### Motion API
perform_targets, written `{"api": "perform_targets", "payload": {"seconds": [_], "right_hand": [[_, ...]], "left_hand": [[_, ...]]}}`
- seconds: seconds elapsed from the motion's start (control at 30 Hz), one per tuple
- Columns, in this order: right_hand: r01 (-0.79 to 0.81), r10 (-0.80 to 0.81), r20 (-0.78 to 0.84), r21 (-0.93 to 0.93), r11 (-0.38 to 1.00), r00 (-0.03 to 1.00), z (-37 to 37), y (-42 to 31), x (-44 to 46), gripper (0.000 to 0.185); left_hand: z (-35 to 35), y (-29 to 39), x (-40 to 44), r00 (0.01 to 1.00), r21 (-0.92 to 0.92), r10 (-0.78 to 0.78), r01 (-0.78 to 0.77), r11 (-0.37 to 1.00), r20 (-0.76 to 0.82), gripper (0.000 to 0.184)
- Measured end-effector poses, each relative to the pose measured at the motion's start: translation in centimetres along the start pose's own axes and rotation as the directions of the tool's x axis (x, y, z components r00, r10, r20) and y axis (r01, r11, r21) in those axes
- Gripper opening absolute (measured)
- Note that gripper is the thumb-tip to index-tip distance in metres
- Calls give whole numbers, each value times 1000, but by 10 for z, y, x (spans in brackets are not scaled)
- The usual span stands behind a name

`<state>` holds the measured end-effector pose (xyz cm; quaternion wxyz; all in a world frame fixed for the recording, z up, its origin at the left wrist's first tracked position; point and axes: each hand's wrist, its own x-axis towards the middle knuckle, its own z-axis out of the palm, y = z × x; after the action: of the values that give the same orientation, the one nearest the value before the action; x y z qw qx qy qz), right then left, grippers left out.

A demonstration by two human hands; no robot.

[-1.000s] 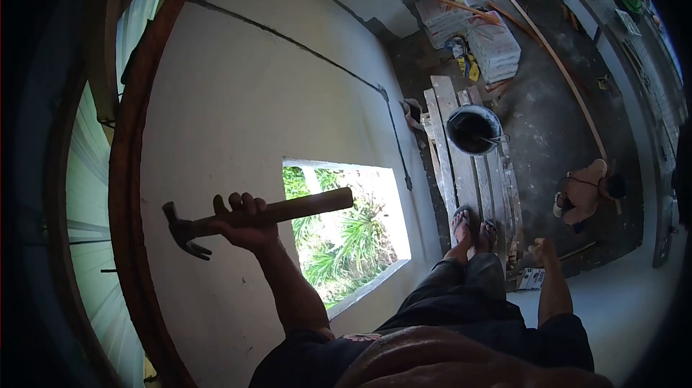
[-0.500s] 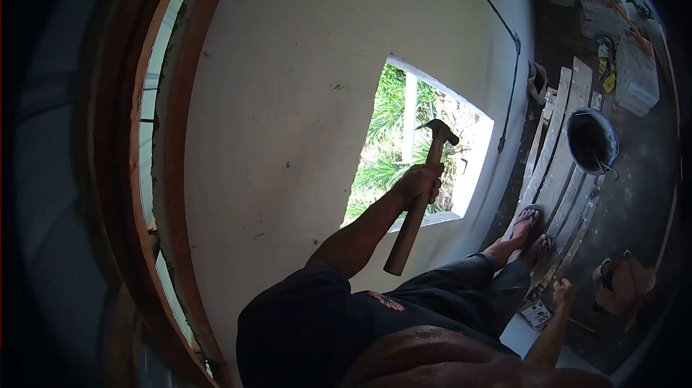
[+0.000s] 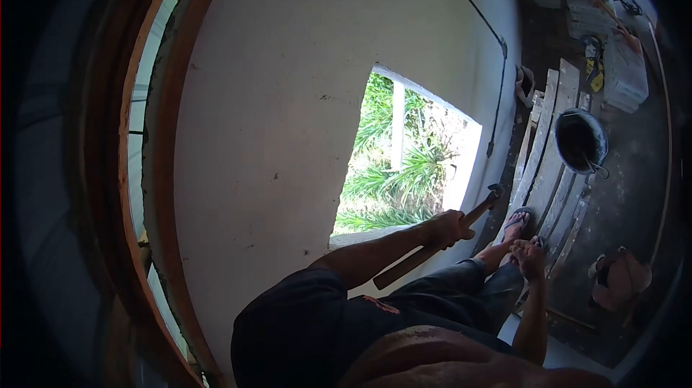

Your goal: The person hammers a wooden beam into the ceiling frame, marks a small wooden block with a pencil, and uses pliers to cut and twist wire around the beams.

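Hammer (image 3: pixel 407 266) is gripped by the left hand (image 3: pixel 450 229), its fingers wrapped closely around the handle, nearer the metal head than the butt. Beyond the fingers, the head is pointed away toward the planks (image 3: pixel 568 89); the butt is held out on the other side. Just beside, the right hand (image 3: pixel 528 258) is held with bent fingers; whether anything is pinched there cannot be told. Farther off, a bucket (image 3: pixel 597 128) is supported by the planks.

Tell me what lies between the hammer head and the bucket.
In the head view, a dark strip of floor and some wooden planks lie between the hammer head and the bucket.
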<state>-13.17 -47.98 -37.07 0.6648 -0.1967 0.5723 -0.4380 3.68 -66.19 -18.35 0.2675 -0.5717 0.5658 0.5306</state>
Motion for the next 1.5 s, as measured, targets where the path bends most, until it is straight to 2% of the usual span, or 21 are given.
{"api": "perform_targets", "payload": {"seconds": [0.07, 0.13, 0.23, 0.37, 0.43, 0.47, 0.53, 0.57, 0.63, 0.67, 0.77, 0.8, 0.83, 0.87, 0.93, 1.0, 1.03, 1.1, 1.17, 1.37, 1.5], "right_hand": [[85, -79, 39, -201, 976, 996, 12, -17, -3, 21], [256, -309, -62, -419, 871, 949, 13, -11, -8, 20], [87, -199, -157, -530, 843, 967, -16, 2, -21, 23], [46, -290, -332, -583, 811, 898, -72, -4, -40, 24], [67, -387, -401, -618, 783, 830, -93, -32, -50, 28], [92, -420, -425, -607, 790, 802, -97, -56, -58, 26], [159, -441, -448, -539, 827, 778, -105, -114, -69, 24], [194, -572, -470, -634, 749, 672, -104, -145, -75, 25], [284, -663, -370, -691, 665, 651, -103, -236, -101, 24], [367, -750, -333, -714, 597, 572, -102, -280, -113, 25], [370, -938, -132, -894, 253, 322, -81, -428, -169, 34], [273, -970, -28, -957, 95, 242, -65, -477, -192, 37], [322, -987, 16, -946, 37, 160, -52, -517, -212, 41], [205, -993, 86, -976, -69, 76, -40, -558, -230, 45], [-65, -896, 389, -921, -384, -214, -28, -634, -247, 47], [-345, -818, 536, -823, -451, -210, -40, -706, -258, 65], [-390, -927, 363, -871, -300, -98, 5, -716, -276, 89], [-472, -917, 398, -805, -360, 21, -50, -782, -254, 71], [-592, -851, 522, -703, -393, -54, 13, -789, -280, 95], [-579, -882, 469, -708, -404, 42, 22, -838, -254, 106], [-581, -944, 324, -758, -298, 61, 26, -852, -233, 114]], "left_hand": [[6, 7, -4, 998, 55, 48, -49, 997, 30, 35], [5, 5, -8, 993, 65, 111, -114, 991, 42, 34], [-4, 0, -25, 985, 92, 171, -172, 981, 13, 38], [-23, -25, -42, 976, 15, 191, -190, 982, -104, 36], [-35, -40, -42, 969, 76, 194, -184, 980, -152, 34], [-43, -53, -38, 934, 162, 330, -308, 937, -135, 33], [-45, -65, -36, 922, 125, 340, -320, 939, -187, 32], [-45, -47, -64, 949, 4, 202, -207, 978, -240, 31], [-44, -71, -40, 954, -156, 190, -230, 961, -233, 30], [-43, -74, -34, 958, -161, 176, -215, 963, -226, 30], [-41, -70, -33, 973, -129, 149, -172, 976, -174, 30], [-41, -69, -30, 975, -119, 142, -164, 979, -170, 31], [-39, -70, -26, 977, -111, 133, -153, 982, -165, 31], [-38, -76, -18, 975, -67, 161, -173, 983, -153, 33], [-39, -81, -11, 981, 9, 148, -148, 989, -123, 34], [-37, -92, 6, 985, 65, 137, -131, 989, -102, 37], [-36, -96, 12, 988, 69, 130, -124, 990, -89, 38], [-35, -103, 24, 991, 75, 116, -112, 991, -63, 39], [-38, -104, 33, 992, 124, 110, -102, 987, -59, 41], [-55, -96, 21, 996, 110, 81, -76, 991, -45, 41], [-71, -97, 23, 995, 91, 66, -59, 994, -76, 39]]}}
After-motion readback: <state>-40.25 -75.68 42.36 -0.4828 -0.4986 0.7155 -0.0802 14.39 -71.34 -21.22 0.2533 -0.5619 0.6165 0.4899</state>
